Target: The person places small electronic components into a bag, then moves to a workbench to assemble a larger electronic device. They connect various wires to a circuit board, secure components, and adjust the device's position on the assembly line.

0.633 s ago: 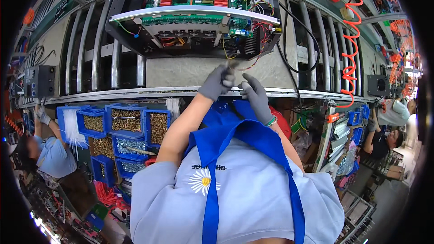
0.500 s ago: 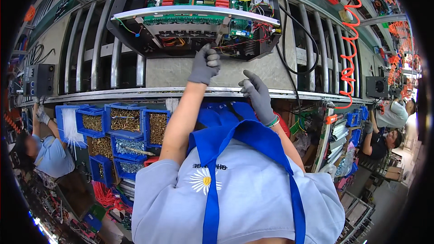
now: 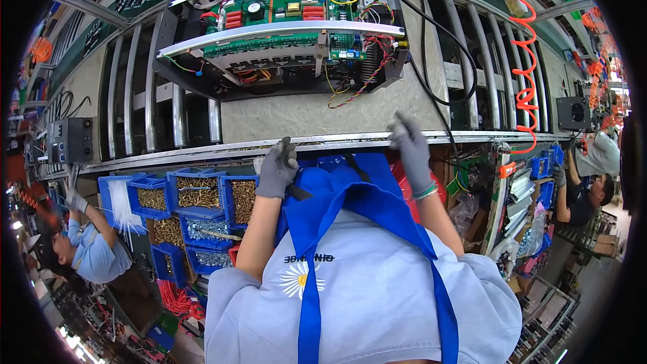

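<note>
A steel-roller conveyor with a flat grey plate spans the workshop; between eleven and twelve o'clock lies an open black metal chassis with green circuit boards; at nine, the grey-gloved left hand curls, its contents impossible to tell; at three, the grey-gloved right hand, blurred, is loosely spread and empty.

Green circuit board — blue apron.
</note>
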Demonstrator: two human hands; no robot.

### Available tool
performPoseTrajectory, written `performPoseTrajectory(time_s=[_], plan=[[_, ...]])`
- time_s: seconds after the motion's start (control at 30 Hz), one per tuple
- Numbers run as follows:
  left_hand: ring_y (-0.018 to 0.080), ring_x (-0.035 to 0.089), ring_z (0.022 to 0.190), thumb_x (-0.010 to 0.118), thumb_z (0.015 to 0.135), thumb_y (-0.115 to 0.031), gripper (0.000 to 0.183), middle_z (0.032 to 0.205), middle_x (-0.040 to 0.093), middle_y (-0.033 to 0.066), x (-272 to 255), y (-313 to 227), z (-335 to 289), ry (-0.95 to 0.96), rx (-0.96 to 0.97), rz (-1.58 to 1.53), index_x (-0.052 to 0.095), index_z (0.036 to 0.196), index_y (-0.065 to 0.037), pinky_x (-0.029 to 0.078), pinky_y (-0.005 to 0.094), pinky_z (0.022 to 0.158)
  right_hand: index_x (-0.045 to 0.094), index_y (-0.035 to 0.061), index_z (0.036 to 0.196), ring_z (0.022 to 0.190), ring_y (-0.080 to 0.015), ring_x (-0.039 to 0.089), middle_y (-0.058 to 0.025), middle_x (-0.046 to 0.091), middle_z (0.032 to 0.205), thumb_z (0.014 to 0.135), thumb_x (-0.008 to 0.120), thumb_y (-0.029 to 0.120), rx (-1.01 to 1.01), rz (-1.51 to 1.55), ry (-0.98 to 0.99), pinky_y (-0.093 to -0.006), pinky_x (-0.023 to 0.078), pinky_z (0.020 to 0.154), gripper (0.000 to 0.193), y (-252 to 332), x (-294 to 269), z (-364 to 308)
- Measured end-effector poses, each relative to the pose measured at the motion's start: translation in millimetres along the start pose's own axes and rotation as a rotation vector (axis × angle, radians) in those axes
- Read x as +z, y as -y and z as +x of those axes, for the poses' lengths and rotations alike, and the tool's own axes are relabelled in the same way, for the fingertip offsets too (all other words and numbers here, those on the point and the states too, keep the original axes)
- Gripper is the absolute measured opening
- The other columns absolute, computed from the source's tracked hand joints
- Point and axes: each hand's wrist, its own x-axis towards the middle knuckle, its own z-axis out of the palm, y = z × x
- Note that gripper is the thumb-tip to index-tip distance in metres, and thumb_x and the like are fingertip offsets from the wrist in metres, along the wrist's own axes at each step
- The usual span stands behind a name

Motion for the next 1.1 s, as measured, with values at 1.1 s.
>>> performPoseTrajectory(time_s=[1.1], plan=[[0.0043, 0.051, 0.065, 0.052, 0.101, -0.026, 0.024, 0.094, 0.061, 0.0045, 193, 2, 13, 0.386, 0.394, 0.617, 0.058, 0.11, -0.005, 0.038, 0.0189, 0.05, 0.058, -0.0035, 0.126, 0.093, -0.0124, 0.063, -0.0109, 0.067, 0.107, 0.095, 0.055, 0.005, -0.281, 0.008, 0.038, -0.0256, 0.05, 0.084, 0.032, 59, 16, -53]])
